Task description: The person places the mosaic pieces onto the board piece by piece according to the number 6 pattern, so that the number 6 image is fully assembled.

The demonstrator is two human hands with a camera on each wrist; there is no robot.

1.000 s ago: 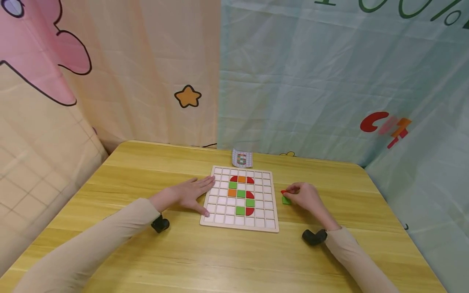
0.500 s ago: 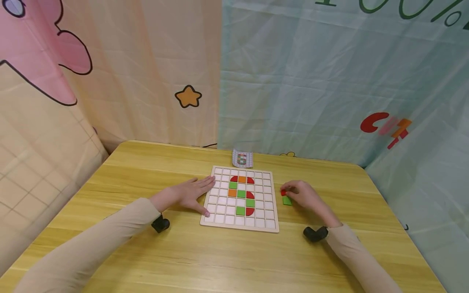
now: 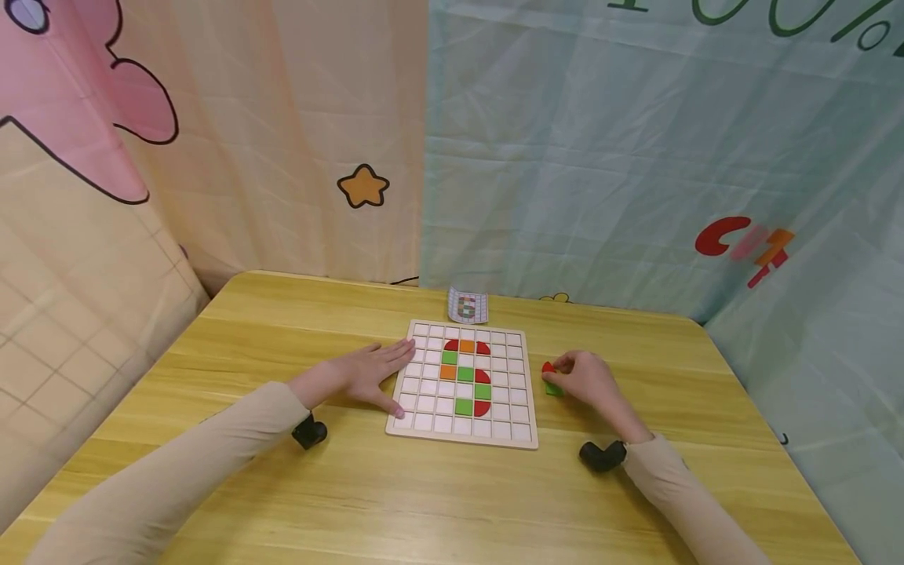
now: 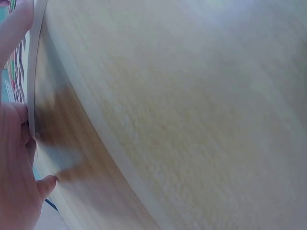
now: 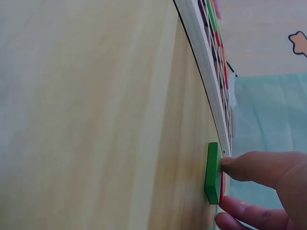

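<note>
A square wooden grid board (image 3: 424,403) lies mid-table, with several red, green and orange tiles set in its white cells. My left hand (image 3: 367,375) rests on the board's left edge, fingers spread and straight. To the right of the board, my right hand (image 3: 582,379) pinches a red tile with a curved edge (image 3: 547,366) between thumb and fingers. Just below it on the table is a green square tile (image 3: 553,390), partly hidden by the hand. Up close in the right wrist view, the green tile (image 5: 212,177) stands in front of a thin strip of red.
A small card (image 3: 468,306) printed with a coloured grid pattern stands behind the board's far edge. Beyond the wooden table (image 3: 339,502) hang patterned curtains (image 3: 565,157). Black wrist cameras sit below both wrists.
The red tile has turned between my right fingers, and that hand has shifted slightly over the green tile. My left hand and the board have stayed still.
</note>
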